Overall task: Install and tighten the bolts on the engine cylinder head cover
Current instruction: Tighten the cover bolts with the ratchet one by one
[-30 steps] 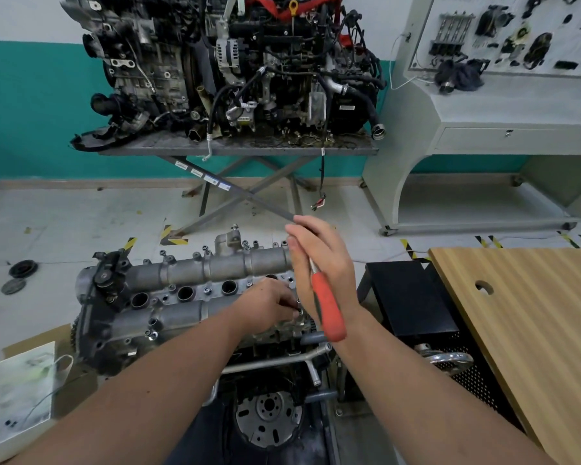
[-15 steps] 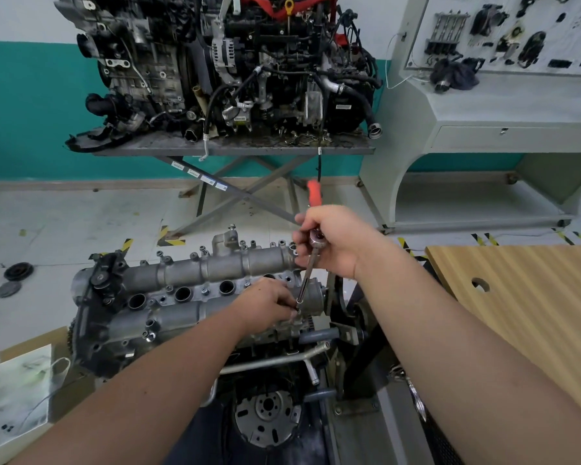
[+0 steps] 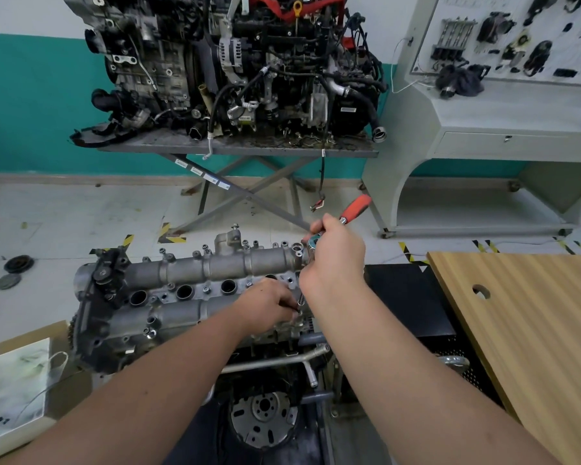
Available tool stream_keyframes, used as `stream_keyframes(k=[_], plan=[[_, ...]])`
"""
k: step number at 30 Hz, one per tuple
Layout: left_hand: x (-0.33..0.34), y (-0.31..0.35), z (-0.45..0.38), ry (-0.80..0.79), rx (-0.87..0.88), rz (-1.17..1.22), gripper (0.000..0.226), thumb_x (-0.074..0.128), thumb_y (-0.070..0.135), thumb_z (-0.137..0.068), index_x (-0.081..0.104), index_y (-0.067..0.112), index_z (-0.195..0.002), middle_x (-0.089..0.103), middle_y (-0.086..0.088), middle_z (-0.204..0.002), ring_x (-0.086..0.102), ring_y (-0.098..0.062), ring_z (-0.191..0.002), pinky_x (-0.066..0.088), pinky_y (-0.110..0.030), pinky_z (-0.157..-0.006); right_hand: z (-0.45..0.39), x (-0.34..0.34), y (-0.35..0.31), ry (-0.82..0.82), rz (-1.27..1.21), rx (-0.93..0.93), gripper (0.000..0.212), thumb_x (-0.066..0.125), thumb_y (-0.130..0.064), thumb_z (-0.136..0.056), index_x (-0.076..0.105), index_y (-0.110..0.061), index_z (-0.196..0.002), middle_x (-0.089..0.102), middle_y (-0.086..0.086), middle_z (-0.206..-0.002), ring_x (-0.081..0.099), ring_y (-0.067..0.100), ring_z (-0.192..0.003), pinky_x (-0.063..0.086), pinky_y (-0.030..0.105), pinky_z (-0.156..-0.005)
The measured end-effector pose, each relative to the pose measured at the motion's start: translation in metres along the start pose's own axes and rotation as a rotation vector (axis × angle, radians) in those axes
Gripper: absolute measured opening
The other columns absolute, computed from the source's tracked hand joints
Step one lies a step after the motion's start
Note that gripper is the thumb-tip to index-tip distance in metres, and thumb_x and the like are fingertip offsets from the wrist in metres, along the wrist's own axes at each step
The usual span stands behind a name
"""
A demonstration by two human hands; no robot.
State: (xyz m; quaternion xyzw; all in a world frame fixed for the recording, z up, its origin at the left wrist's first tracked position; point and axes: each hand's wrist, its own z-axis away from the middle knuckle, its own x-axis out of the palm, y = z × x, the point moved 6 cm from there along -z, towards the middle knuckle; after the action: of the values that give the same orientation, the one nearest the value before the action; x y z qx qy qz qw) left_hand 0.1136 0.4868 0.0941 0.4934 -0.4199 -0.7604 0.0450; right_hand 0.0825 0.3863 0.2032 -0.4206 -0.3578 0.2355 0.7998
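Here, nearest, the left hand [image 3: 269, 308] pinches the extension [image 3: 301, 301] down on a bolt at the cover's [image 3: 188, 290] right end. Beyond it, the right hand [image 3: 336, 253] clenches the ratchet [image 3: 344, 218], whose red handle has swung from near to far, suggesting a tightening stroke.

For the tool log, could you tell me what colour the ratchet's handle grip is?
Orange-red, on the ratchet handle beyond the right hand; head view.
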Motion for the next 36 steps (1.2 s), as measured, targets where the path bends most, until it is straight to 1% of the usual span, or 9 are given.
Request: stream_keyframes(k=[5, 8, 11, 13, 16, 18, 25, 30, 36], plan=[[0.000, 0.001, 0.000, 0.011, 0.010, -0.026, 0.003, 0.075, 0.017, -0.087, 0.076, 0.014, -0.085, 0.064, 0.002, -0.090, 0.061, -0.018, -0.082, 0.052, -0.035, -0.080, -0.003, 0.019, -0.012, -0.278, 0.220, -0.009, 0.017, 0.043, -0.003, -0.097, 0.046, -0.014, -0.085, 0.047, -0.004, -0.055, 0.042, 0.008, -0.040, 0.037, 0.023, -0.046], [0.000, -0.001, 0.000, 0.013, -0.007, 0.004, 0.009, 0.075, 0.020, -0.088, 0.072, 0.024, -0.080, 0.063, 0.003, -0.092, 0.062, -0.017, -0.080, 0.054, -0.035, -0.078, 0.002, 0.038, -0.027, -0.711, 1.056, -0.145, 0.017, 0.052, -0.015, -0.100, 0.060, -0.004, -0.089, 0.053, -0.001, -0.058, 0.050, 0.015, -0.051, 0.044, 0.033, -0.060], [0.001, -0.003, 0.001, 0.016, -0.013, 0.000, 0.006, 0.075, 0.020, -0.088, 0.074, 0.022, -0.082, 0.062, 0.004, -0.092, 0.061, -0.016, -0.079, 0.053, -0.034, -0.077, 0.011, 0.055, -0.035, -0.822, 1.607, -0.479, 0.030, 0.048, -0.024, -0.102, 0.056, -0.012, -0.077, 0.054, 0.001, -0.061, 0.050, 0.016, -0.055, 0.042, 0.030, -0.056], [0.002, -0.005, 0.001, 0.017, -0.027, 0.005, 0.011, 0.074, 0.020, -0.088, 0.072, 0.026, -0.079, 0.062, 0.005, -0.091, 0.060, -0.014, -0.077, 0.051, -0.031, -0.074, 0.007, 0.058, -0.033, -0.691, 1.484, -0.508, 0.033, 0.046, -0.024, -0.103, 0.049, -0.014, -0.071, 0.050, 0.003, -0.064, 0.050, 0.020, -0.058, 0.040, 0.032, -0.058], [0.002, -0.004, 0.001, 0.015, -0.034, 0.015, 0.015, 0.074, 0.017, -0.087, 0.069, 0.024, -0.075, 0.063, 0.003, -0.092, 0.062, -0.018, -0.082, 0.053, -0.034, -0.078, -0.004, 0.044, -0.015, -0.476, 0.871, -0.244, 0.029, 0.057, -0.021, -0.099, 0.049, -0.010, -0.073, 0.045, 0.005, -0.061, 0.044, 0.021, -0.052, 0.037, 0.034, -0.059], [0.002, -0.005, 0.000, 0.017, -0.033, 0.012, 0.015, 0.074, 0.016, -0.087, 0.069, 0.022, -0.075, 0.064, 0.000, -0.093, 0.063, -0.020, -0.082, 0.053, -0.035, -0.078, -0.006, 0.039, -0.006, -0.418, 0.733, -0.184, 0.029, 0.060, -0.020, -0.097, 0.049, -0.012, -0.072, 0.042, 0.006, -0.061, 0.039, 0.021, -0.057, 0.033, 0.036, -0.060], [0.003, -0.008, -0.002, 0.018, -0.033, 0.007, 0.019, 0.074, 0.018, -0.087, 0.066, 0.027, -0.073, 0.060, 0.009, -0.086, 0.059, -0.012, -0.076, 0.045, -0.026, -0.071, 0.004, 0.052, -0.025, -0.544, 1.466, -0.712, 0.026, 0.044, -0.034, -0.103, 0.053, -0.019, -0.085, 0.057, 0.001, -0.072, 0.054, 0.020, -0.064, 0.032, 0.032, -0.053], [0.003, -0.006, -0.001, 0.013, -0.022, 0.002, 0.026, 0.074, 0.017, -0.087, 0.064, 0.031, -0.068, 0.061, 0.007, -0.086, 0.060, -0.011, -0.076, 0.050, -0.028, -0.071, 0.000, 0.039, -0.018, -0.379, 0.924, -0.408, 0.032, 0.057, -0.028, -0.100, 0.058, -0.010, -0.074, 0.051, 0.002, -0.058, 0.050, 0.022, -0.057, 0.039, 0.030, -0.057], [0.002, -0.005, -0.002, 0.014, -0.002, -0.012, 0.009, 0.075, 0.019, -0.086, 0.071, 0.022, -0.079, 0.060, 0.007, -0.086, 0.059, -0.013, -0.080, 0.052, -0.033, -0.081, -0.006, 0.032, -0.009, -0.609, 0.427, 0.170, 0.011, 0.047, -0.012, -0.100, 0.055, -0.007, -0.093, 0.051, 0.004, -0.057, 0.040, 0.014, -0.041, 0.035, 0.025, -0.052]])
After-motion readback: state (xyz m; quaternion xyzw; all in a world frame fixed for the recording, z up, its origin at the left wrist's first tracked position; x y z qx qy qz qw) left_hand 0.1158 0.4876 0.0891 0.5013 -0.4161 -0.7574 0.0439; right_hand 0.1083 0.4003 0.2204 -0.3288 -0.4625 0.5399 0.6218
